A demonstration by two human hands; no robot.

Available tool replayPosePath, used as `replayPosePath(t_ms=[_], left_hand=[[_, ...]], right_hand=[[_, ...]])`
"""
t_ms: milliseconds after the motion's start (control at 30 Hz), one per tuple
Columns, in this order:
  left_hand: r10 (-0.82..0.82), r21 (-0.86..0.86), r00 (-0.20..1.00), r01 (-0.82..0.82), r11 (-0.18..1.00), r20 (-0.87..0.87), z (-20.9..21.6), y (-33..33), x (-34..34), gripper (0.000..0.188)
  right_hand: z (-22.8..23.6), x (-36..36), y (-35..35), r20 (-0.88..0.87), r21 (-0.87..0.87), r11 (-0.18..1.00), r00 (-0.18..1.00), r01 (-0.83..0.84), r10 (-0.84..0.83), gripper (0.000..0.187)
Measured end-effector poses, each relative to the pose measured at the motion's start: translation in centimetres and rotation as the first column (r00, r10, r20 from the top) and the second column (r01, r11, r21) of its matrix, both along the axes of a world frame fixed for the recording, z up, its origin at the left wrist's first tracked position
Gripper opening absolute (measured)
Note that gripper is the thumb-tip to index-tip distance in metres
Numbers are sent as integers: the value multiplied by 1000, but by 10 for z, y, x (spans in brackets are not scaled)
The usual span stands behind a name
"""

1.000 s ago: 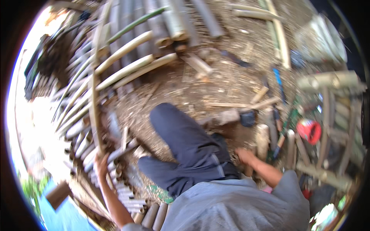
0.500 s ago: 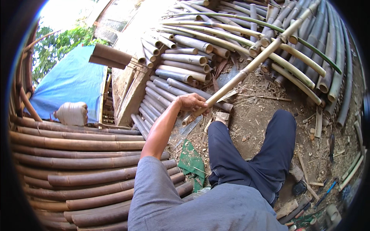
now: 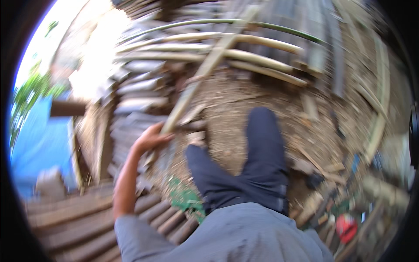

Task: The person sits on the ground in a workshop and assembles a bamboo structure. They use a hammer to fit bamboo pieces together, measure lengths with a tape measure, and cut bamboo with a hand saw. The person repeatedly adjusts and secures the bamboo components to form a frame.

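Observation:
My left hand is closed round the lower end of a long pale bamboo pole. The pole slants up and away to the right, crossing over several thinner light bamboo poles and one green bamboo pole. Its near end sits by my left knee, above the ground. Motion blur softens the fingers and the pole's tip. My right hand does not show in the picture.
Dark bamboo poles are piled at the lower left, and cut grey bamboo lengths beyond my hand. A blue tarp hangs at far left. Green cloth lies by my left leg; a red round object sits among scraps at right.
The view has swung to the right, so the scene sits further left and more scraps show at right. My left hand still grips the bamboo pole.

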State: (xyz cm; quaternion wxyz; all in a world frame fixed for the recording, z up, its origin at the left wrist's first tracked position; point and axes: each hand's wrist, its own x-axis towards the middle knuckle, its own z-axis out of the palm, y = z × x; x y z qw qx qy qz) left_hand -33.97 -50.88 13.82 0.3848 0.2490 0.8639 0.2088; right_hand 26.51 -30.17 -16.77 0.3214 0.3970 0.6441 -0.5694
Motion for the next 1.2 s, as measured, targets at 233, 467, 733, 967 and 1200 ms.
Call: replayPosePath(t_ms=[233,467,733,967,1200], left_hand=[[361,-123,793,-347,930,492,-21,-33,5,32],[362,-109,931,-356,928,39,-7,1,32,33],[324,-123,944,-329,936,-64,-2,-6,15,26],[207,-86,888,-263,961,-410,-16,55,18,30],[400,-40,915,-402,915,-48,-19,28,7,34]], right_hand=[[-21,6,15,-138,163,972,979,171,-150,33],[29,65,182,-467,777,113,688,619,-556,24],[22,99,219,-106,914,270,821,303,-562,27],[30,-7,70,31,293,956,999,20,-31,36],[-2,-13,45,-159,645,664,916,379,-368,74]])
